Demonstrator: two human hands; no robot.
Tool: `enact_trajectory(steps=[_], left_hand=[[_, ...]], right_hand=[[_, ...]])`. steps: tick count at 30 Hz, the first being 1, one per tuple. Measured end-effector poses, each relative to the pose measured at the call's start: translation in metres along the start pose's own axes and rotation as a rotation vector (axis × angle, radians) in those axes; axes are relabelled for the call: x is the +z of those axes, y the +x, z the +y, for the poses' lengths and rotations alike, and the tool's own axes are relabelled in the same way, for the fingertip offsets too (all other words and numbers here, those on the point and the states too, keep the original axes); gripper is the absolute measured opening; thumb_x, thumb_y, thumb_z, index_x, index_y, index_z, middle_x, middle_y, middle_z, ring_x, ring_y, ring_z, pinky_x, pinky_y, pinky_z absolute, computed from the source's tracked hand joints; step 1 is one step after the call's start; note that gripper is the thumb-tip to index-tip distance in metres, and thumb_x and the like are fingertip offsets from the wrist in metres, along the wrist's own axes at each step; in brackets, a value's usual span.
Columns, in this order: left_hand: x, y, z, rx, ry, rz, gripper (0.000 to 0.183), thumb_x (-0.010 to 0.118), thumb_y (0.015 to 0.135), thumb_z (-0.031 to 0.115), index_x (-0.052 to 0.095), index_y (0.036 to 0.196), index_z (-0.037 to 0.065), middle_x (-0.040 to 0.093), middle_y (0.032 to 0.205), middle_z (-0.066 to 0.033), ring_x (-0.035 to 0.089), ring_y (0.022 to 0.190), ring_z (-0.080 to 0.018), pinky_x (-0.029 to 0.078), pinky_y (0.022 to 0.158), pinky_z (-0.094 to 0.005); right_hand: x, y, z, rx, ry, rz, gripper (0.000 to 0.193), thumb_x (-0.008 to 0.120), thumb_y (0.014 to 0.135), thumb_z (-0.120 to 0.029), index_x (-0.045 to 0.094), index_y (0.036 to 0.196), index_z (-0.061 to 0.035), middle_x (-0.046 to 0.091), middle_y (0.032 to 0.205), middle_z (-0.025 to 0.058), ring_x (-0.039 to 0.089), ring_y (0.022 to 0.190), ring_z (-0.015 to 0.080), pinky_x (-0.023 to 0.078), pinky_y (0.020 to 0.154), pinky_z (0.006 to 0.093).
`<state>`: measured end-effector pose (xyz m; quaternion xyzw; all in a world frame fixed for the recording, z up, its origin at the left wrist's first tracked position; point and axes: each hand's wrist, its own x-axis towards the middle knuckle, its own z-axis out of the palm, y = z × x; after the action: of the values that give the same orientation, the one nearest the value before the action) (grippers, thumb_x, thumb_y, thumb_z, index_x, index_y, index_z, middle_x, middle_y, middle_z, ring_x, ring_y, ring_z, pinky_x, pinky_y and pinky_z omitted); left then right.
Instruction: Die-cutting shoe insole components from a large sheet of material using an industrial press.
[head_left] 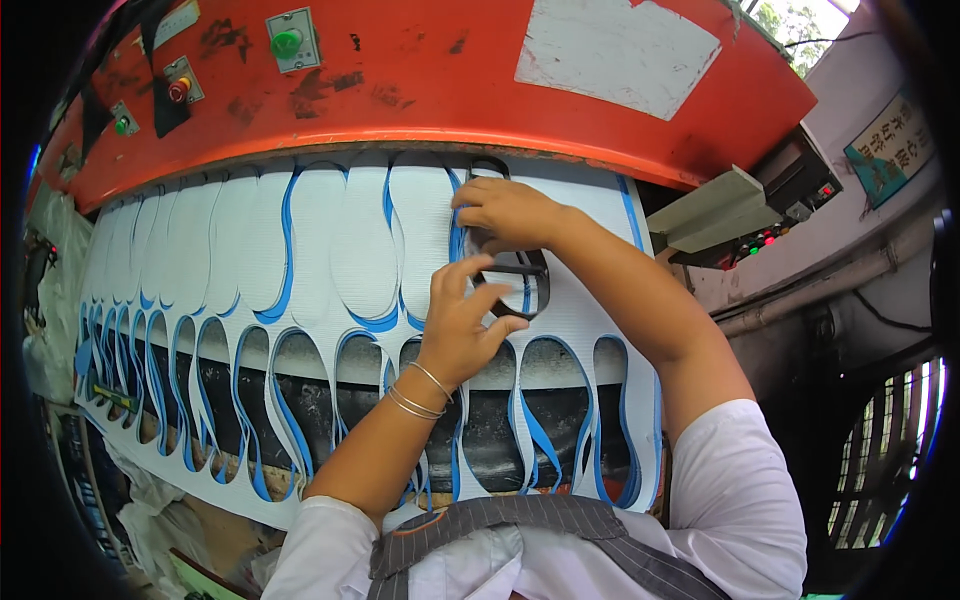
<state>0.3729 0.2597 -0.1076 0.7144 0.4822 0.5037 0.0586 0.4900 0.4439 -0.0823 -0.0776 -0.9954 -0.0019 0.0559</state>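
A dark metal cutting die [545, 285], shaped like a shoe sole, stands on a white ribbed sheet [585, 215] with blue layers showing at its cut edges. My right hand [510, 215] is curled over the upper part of the die and hides much of it. Lower down, my left hand [465, 315] has its fingers and thumb bent around the die's left edge, by its cross bar. The inside of the die is partly blurred. To the left, sole-shaped cuts run across the sheet in a row, with the pieces still lying in place.
A red press beam [420, 85] spans the far side, with a green button [286, 44] and a red knob [179, 90]. Sole-shaped openings along the sheet's near half show a black surface [490, 430] beneath. At right is a control box [790, 215]; plastic bags [165, 530] lie lower left.
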Motion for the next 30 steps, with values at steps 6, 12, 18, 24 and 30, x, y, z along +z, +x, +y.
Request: enact_trajectory(steps=[6, 12, 18, 24, 30], left_hand=[[0.001, -0.033, -0.012, -0.284, 0.203, -0.381, 0.097, 0.072, 0.073, 0.060, 0.044, 0.132, -0.013, 0.052, 0.132, -0.0291, 0.051, 0.121, -0.0422, 0.039, 0.105, -0.0435], [0.006, -0.013, -0.023, -0.023, 0.486, -0.452, 0.080, 0.062, 0.079, 0.063, 0.059, 0.115, -0.008, 0.058, 0.125, -0.0281, 0.062, 0.105, -0.0355, 0.044, 0.095, -0.0419], [0.006, 0.069, -0.010, -0.195, 0.643, -1.122, 0.063, 0.055, 0.083, 0.064, 0.072, 0.083, 0.003, 0.071, 0.086, -0.0177, 0.066, 0.076, -0.0300, 0.046, 0.079, -0.0394], [0.074, 0.094, -0.118, 0.266, 0.574, -0.278, 0.039, 0.051, 0.091, 0.026, 0.062, 0.122, 0.004, 0.056, 0.134, -0.0156, 0.045, 0.131, -0.0293, 0.033, 0.109, -0.0470], [0.102, 0.089, -0.118, -0.049, 0.486, -0.513, 0.047, 0.044, 0.090, 0.016, 0.051, 0.136, 0.004, 0.045, 0.147, -0.0099, 0.034, 0.140, -0.0289, 0.026, 0.115, -0.0447]], right_hand=[[0.014, -0.017, -0.014, -0.053, 0.098, 0.291, 0.018, 0.069, 0.070, -0.008, 0.066, 0.088, -0.0078, 0.066, 0.097, 0.0056, 0.063, 0.095, 0.0247, 0.049, 0.098, 0.0387], [-0.037, -0.069, 0.004, 0.155, 0.697, 1.012, 0.020, 0.059, 0.085, -0.001, 0.068, 0.103, -0.0047, 0.070, 0.100, 0.0074, 0.068, 0.093, 0.0207, 0.055, 0.085, 0.0339], [-0.112, -0.120, -0.042, 0.922, 0.567, 0.928, 0.026, 0.064, 0.087, -0.008, 0.064, 0.112, -0.0017, 0.064, 0.084, 0.0027, 0.059, 0.075, 0.0079, 0.049, 0.068, 0.0235], [0.016, -0.142, -0.018, 1.337, 0.611, 0.237, 0.029, 0.059, 0.080, -0.013, 0.066, 0.102, 0.0044, 0.067, 0.089, 0.0236, 0.067, 0.086, 0.0371, 0.051, 0.079, 0.0447], [0.022, -0.110, 0.011, 1.296, 0.353, 0.178, 0.036, 0.055, 0.083, -0.022, 0.064, 0.108, 0.0032, 0.065, 0.103, 0.0274, 0.062, 0.098, 0.0437, 0.049, 0.087, 0.0474]])
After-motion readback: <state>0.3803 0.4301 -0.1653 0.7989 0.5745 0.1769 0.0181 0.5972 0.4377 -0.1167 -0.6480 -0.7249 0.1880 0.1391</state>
